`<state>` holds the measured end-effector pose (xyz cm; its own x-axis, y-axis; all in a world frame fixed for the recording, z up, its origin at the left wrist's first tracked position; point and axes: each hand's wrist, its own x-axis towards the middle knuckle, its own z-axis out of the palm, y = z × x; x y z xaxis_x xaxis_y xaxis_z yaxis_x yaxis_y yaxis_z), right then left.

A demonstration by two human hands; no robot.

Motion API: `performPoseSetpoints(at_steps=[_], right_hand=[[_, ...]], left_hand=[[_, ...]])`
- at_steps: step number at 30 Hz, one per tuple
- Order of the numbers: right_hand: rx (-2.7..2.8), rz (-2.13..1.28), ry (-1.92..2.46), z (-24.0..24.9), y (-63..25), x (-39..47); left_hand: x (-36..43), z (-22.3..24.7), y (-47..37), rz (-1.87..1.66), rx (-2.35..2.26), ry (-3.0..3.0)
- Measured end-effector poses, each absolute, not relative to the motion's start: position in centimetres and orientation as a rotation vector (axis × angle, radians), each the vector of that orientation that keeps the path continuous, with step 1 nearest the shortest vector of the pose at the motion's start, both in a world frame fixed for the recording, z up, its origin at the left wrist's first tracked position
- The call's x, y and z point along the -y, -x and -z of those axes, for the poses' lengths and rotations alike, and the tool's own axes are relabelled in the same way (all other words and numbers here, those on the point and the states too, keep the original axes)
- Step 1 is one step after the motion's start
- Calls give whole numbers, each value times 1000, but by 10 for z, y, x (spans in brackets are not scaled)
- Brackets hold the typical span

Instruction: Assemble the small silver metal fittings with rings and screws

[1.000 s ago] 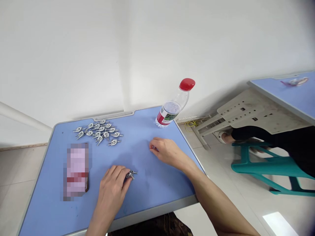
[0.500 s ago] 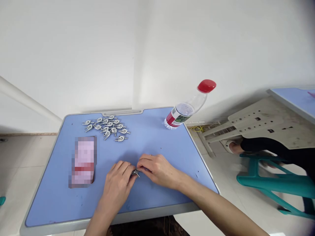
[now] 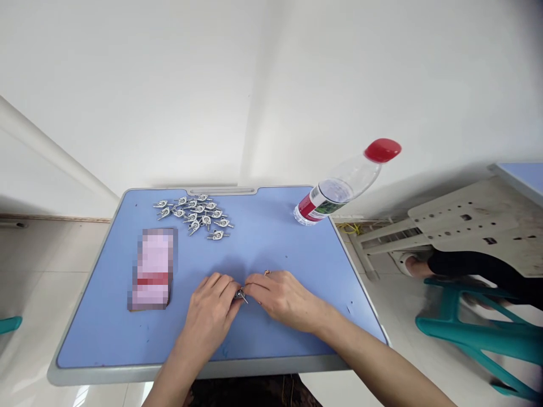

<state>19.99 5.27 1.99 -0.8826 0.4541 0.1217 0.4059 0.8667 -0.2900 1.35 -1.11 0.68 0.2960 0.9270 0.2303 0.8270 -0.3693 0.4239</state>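
Observation:
Near the front middle of the blue desktop [image 3: 169, 339], my left hand [image 3: 214, 302] pinches a small silver metal part [image 3: 240, 294] between thumb and fingers; a thin pin sticks out of it. My right hand [image 3: 282, 297] is closed, its fingertips meeting the same part from the right. What lies inside the right fingertips is hidden. A small coppery glint shows at the right fingers, and I cannot tell whether it is a ring. Several similar silver parts [image 3: 195, 213], with oval plates and thin pins, lie in a loose group at the back left.
A phone-like slab [image 3: 153, 268], blurred out, lies on the left. A clear bottle [image 3: 326, 198] with a red cap stands at the back right, by the wall. To the right are another desk [image 3: 458, 217], a teal stool [image 3: 479, 325] and a person's dark-clothed limb [image 3: 470, 268].
The view has shifted, so the desk and its things sit slightly farther right. Both hands stay together at the silver part, with the right fingertips now closer against it.

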Motion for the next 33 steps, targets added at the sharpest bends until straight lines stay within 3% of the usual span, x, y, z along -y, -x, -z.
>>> performPoseSetpoints(at_steps=[5, 16, 33], right_hand=[[2935, -248, 583, -26, -201, -50], [2871, -489, 827, -35, -207, -53], [2832, -489, 680, -31, -205, -52]], left_hand=[[11, -8, -13, -634, -1613, -2310], [12, -9, -11, -589, -1611, -2270], [12, -8, -11, -597, -1615, -2245]])
